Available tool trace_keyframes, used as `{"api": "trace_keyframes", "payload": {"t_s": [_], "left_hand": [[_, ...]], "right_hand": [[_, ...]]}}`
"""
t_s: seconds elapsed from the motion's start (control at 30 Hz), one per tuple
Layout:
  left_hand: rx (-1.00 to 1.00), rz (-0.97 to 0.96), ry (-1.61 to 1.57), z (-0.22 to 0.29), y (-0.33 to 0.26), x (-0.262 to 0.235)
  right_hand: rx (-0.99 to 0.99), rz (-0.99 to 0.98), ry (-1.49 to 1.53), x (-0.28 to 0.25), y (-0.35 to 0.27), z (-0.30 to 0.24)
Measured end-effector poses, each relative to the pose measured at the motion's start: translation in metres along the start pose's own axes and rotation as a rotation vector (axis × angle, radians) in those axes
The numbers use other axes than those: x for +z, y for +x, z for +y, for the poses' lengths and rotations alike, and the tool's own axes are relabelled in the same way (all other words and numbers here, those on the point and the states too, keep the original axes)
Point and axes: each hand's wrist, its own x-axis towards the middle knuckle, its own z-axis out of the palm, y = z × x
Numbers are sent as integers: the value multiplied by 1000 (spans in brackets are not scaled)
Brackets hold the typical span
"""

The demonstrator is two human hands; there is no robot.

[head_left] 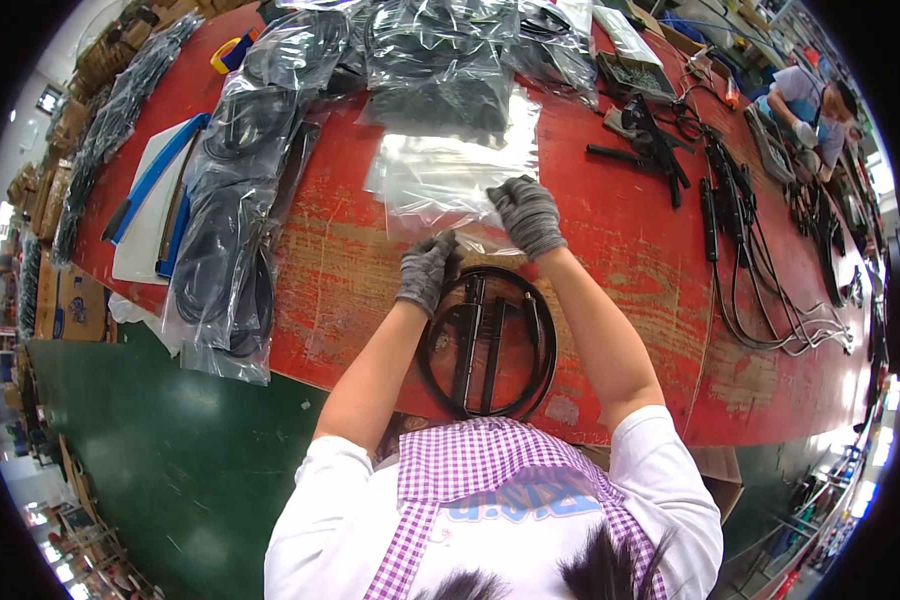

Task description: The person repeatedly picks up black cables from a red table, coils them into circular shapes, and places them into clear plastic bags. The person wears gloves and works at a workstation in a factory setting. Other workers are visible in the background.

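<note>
A stack of clear plastic bags lies in front of me on the red table. My left hand, in a grey knit glove, pinches the near edge of the top bag. My right hand, gloved alike, has its fingers curled on the same bag's right side. Close to my body lies a coiled black hose, a loop with straight black rods inside it. My left hand is just beyond the coil's upper left edge, apart from what the bag covers.
Bagged black coils are piled left and at the far side. A blue-edged white board lies farther left. To the right are a black tool with handles, a parts tray and black hoses. Another person works far right.
</note>
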Motion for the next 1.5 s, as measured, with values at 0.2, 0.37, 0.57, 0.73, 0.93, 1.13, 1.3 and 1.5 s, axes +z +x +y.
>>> {"api": "trace_keyframes", "payload": {"t_s": [0.2, 0.37, 0.57, 0.73, 0.93, 1.13, 1.3, 1.5], "left_hand": [[958, 574, 934, 3, -32, -26], [1581, 351, 1415, 24, -33, 0], [1172, 143, 1786, 48, 10, -33], [1341, 80, 1913, 51, -11, -27], [1070, -53, 1952, 27, -5, -19], [1049, -101, 1864, 36, -9, -20], [681, 74, 2084, 21, 11, -32], [696, -35, 2210, 3, 65, -40]], "right_hand": [[29, 1, -120, -11, -14, -29], [-67, -12, -161, -9, -16, -41], [-498, 240, -443, -20, -51, -36], [-218, -188, -669, -14, -71, 20], [-291, 16, -632, -29, -80, 29], [-251, -27, -646, -7, -65, 17], [44, -366, -793, -18, -64, 54], [-2, -244, -436, -10, -92, 82]]}}
